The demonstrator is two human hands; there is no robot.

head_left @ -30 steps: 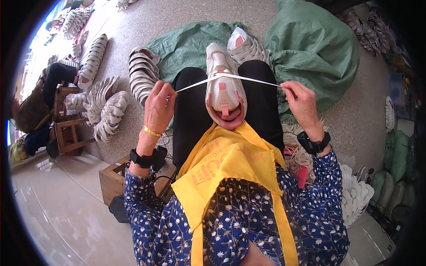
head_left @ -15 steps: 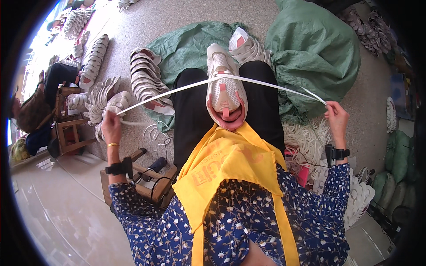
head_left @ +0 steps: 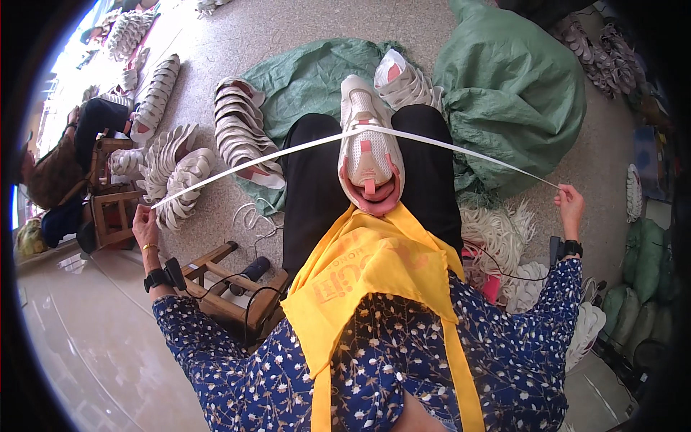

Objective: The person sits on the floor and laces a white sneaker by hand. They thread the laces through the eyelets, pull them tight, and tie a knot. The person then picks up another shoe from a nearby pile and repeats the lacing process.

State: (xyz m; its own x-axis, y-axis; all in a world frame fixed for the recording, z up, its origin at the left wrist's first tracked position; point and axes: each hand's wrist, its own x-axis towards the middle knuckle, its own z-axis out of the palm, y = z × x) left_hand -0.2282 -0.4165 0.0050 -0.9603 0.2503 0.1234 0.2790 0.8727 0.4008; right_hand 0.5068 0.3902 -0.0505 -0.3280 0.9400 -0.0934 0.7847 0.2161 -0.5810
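A white and pink shoe upper (head_left: pixel 368 155) rests between my knees, its pink-lined heel opening toward me. Through its front runs a long white shoelace (head_left: pixel 288 150), pulled nearly straight out to both sides. My left hand (head_left: pixel 145 226), far out to the left, is closed on one end of the lace. Out to the right, my right hand (head_left: pixel 571 206) pinches the other end between its fingertips. Both hands are well apart from the shoe upper. A yellow apron (head_left: pixel 367 266) covers my lap just below the heel.
A row of stacked shoe uppers (head_left: pixel 245 137) lies left of my knees on green sacking (head_left: pixel 309 79). A full green sack (head_left: pixel 511 101) stands at right. Loose white laces (head_left: pixel 500 230) are heaped by my right thigh. Wooden stools (head_left: pixel 230 288) stand at left, one beside another person's legs (head_left: pixel 101 129).
Both hands have moved outward and slightly down, drawing the lace wider and tauter. The loose tail that doubled back at the right hand is now straight.
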